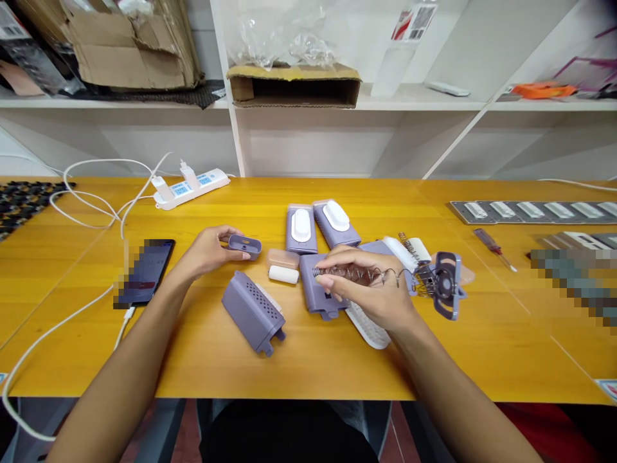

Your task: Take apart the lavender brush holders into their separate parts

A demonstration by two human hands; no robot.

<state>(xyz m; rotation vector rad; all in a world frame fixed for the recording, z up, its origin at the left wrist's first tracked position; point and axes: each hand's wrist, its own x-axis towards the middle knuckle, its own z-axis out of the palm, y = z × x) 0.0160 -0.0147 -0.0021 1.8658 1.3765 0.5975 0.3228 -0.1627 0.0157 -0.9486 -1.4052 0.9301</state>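
Observation:
Between its fingertips my left hand [214, 249] pinches a small purple plastic cap [245, 245], held just over the table. My right hand [371, 283] is closed on a long metal coil spring [354, 274], which runs along the fingers. Under that hand lies a purple housing [315, 292] with a small dark slot. A second purple housing [253, 312], perforated on one side, lies nearer me on the left. Between the hands are a white roller [283, 274] and a pinkish translucent piece [282, 259]. More springs [424, 276] and a purple bracket [447, 285] are right of my right hand.
Two assembled purple units with white tops [301, 226] stand behind the parts. A phone [144, 273] and a power strip [193, 190] with looping white cables are at left. A screwdriver [494, 249] and a long metal fixture [530, 211] lie at right. Shelves rise behind.

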